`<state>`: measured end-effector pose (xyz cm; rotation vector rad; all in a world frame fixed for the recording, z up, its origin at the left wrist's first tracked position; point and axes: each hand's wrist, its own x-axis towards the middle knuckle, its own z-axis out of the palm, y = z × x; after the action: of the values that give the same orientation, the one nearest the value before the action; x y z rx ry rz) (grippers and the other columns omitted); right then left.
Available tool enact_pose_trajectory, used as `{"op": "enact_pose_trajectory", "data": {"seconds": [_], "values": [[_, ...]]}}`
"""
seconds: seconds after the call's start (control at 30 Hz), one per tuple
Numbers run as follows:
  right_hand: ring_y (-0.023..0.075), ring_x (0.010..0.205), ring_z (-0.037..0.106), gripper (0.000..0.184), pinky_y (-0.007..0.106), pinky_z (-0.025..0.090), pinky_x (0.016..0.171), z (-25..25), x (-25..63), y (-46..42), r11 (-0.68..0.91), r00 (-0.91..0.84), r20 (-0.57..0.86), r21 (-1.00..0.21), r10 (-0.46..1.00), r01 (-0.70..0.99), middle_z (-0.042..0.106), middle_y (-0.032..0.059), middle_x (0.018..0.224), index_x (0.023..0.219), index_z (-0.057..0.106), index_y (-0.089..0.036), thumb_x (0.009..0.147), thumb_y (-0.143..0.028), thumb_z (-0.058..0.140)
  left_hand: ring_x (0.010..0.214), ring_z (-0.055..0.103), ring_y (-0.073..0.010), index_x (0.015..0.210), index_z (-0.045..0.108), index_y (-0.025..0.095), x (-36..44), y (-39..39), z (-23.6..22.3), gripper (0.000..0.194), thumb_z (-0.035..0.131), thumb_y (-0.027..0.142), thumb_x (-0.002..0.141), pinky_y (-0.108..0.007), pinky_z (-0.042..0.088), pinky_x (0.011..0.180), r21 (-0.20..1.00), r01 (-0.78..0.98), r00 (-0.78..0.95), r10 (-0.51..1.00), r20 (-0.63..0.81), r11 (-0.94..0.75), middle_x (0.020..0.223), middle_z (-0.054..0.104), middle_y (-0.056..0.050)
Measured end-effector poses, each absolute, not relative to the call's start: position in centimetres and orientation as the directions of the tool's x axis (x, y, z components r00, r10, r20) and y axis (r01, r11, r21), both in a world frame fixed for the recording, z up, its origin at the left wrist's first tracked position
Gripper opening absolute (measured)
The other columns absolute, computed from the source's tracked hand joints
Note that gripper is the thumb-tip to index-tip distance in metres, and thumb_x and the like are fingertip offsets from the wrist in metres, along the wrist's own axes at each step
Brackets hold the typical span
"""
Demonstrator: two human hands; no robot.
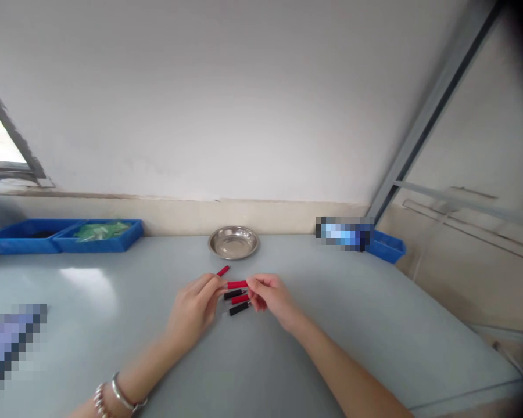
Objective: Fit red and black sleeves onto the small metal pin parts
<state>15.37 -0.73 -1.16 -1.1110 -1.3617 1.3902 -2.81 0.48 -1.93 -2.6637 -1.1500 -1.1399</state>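
On the grey table point(113, 325), seen from your head camera, your left hand point(194, 310) and right hand point(271, 297) each pinch one end of a red tube point(237, 284) just above three loose pieces: two black point(235, 294) point(239, 308), one red point(240, 299). Keep both pinches near the ends and the tube level, clear of those pieces, another red piece point(223, 270) and the steel dish point(233, 241).
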Motion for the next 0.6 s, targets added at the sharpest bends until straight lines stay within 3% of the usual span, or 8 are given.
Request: {"op": "enact_pose_trajectory", "data": {"seconds": [0.2, 0.6], "values": [[0.0056, 0.035, 0.035, 0.039, 0.020, 0.025, 0.040, -1.3, 15.4, -0.7, -0.023, -0.235, -0.024, -1.000, 0.972, 0.003, 0.043, -0.0049, 0.038, 0.054, 0.044, -0.017, 0.077, -0.048, 0.046, 0.071, 0.058, -0.0124, 0.085, 0.055, 0.019, -2.7, 0.5, -1.8, 0.017, 0.038, 0.021, 0.085, -0.023, 0.045, 0.064, 0.261, 0.641, 0.447, 0.628, 0.637, -0.722, 0.079, 0.060, -0.003], [0.0062, 0.037, 0.035, 0.041, 0.020, 0.027, 0.040, -2.0, 15.3, -0.5, 0.038, -0.221, 0.020, -0.996, 0.975, 0.079, 0.044, -0.0043, 0.041, 0.057, 0.044, -0.018, 0.080, -0.052, 0.040, 0.050, 0.048, -0.0081, 0.084, 0.052, 0.019, -2.3, 0.4, -1.4, 0.015, 0.039, 0.027, 0.083, -0.019, 0.041, 0.051, 0.392, 0.661, 0.408, 0.745, 0.528, -0.640, 0.070, 0.057, 0.002]]}}
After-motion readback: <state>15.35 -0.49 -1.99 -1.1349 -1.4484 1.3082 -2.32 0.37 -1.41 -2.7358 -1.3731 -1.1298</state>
